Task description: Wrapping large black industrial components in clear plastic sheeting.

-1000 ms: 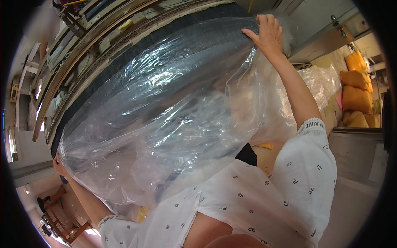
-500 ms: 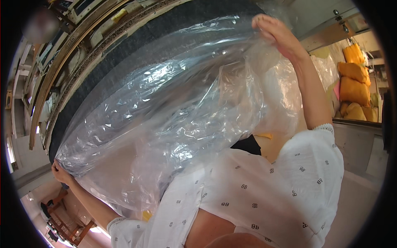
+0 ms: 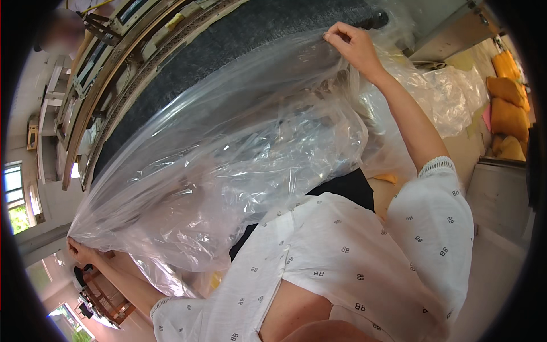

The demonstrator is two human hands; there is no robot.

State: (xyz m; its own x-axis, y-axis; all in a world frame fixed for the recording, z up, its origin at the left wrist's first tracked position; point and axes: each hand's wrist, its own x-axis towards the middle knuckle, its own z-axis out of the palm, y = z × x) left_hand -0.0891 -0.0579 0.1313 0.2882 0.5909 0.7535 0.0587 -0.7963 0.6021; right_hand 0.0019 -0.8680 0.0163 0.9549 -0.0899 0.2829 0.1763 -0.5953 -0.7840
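Note:
A large sheet of clear plastic film point(image 3: 228, 154) is stretched between my two hands in front of my body. At the lower left, my left hand point(image 3: 81, 251) pinches one corner, where the film gathers into folds. My right hand point(image 3: 354, 50) grips the far edge at the upper right, thumb and fingers pressed together. Under and beyond the film lies a long dark grey surface point(image 3: 228, 54), whose near part shows only through the plastic. The lower part of the sheet hangs crumpled against my front.
Beyond the dark surface run wooden and metal rails point(image 3: 105, 108). More crumpled clear plastic point(image 3: 450, 97) lies to the right, near stacked orange bundles point(image 3: 509, 114). A metal box point(image 3: 450, 37) stands at the upper right. A wooden chair-like frame point(image 3: 108, 299) is at the lower left.
Both hands have come nearer to me, drawing the film's far edge back and baring more of the dark surface. My right hand has also shifted left. The view has turned slightly.

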